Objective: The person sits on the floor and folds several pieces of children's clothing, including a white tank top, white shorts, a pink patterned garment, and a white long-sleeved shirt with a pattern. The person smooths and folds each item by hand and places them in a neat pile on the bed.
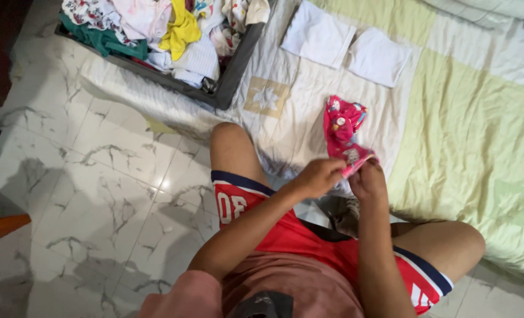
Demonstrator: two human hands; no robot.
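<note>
Garment: I note bright pink, small multicoloured print.
Shorts: red, navy-and-white trim.
Bedsheet: pale green and white patches.
Floor: white marble, grey veins.

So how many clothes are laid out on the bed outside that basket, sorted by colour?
White folded cloths: 2, a larger one and a smaller one
Pink patterned garment: 1, held at its lower end by both the left hand and right hand
Total: 3
</note>
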